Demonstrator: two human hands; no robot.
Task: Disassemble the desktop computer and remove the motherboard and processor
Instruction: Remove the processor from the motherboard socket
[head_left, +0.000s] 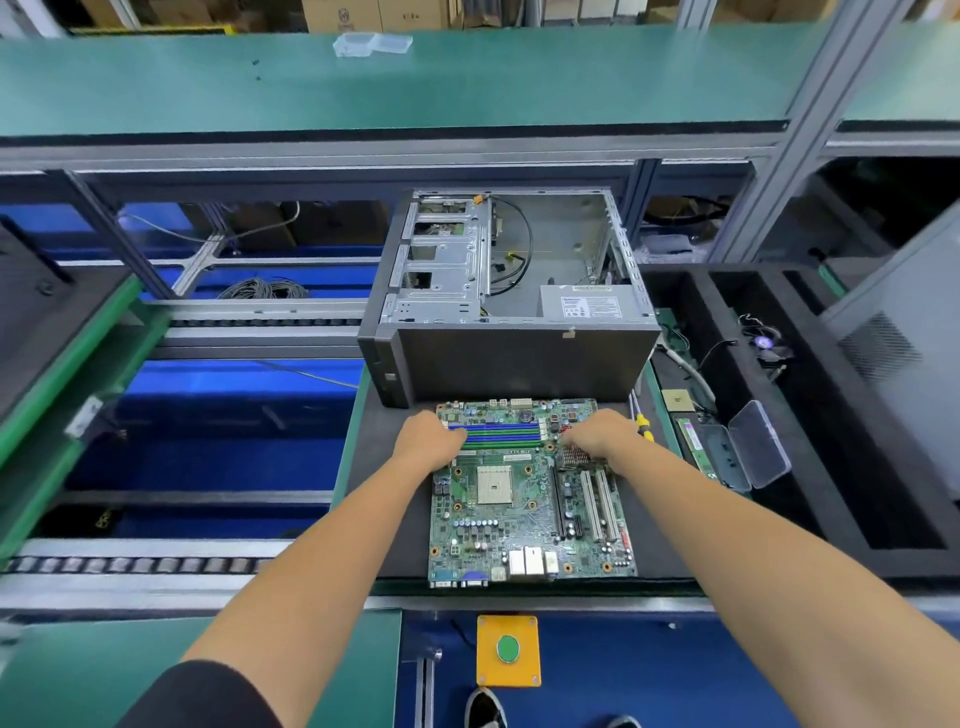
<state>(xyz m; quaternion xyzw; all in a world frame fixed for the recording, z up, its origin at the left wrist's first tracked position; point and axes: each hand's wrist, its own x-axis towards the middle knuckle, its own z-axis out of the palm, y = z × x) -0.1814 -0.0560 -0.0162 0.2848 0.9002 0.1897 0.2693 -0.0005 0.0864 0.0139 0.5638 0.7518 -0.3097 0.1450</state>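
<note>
Head view: The motherboard is lying flat on the dark foam mat, just in front of the opened computer case. The board is showing a green surface, blue and green memory slots across its far end, a square beige processor socket near the centre, white expansion slots on the right side, and rear ports along the near edge. The case is standing behind the board with its side panel off, exposing a bare metal interior, a drive cage and a power supply.

The left hand is resting on the board's far left corner with fingers curled over the memory slot ends; whether it is pinching anything cannot be told. The right hand is resting on the far right corner, fingers bent downward beside a small heatsink; its grip likewise cannot be told.

A yellow-handled screwdriver is lying just right of the right hand.
</note>
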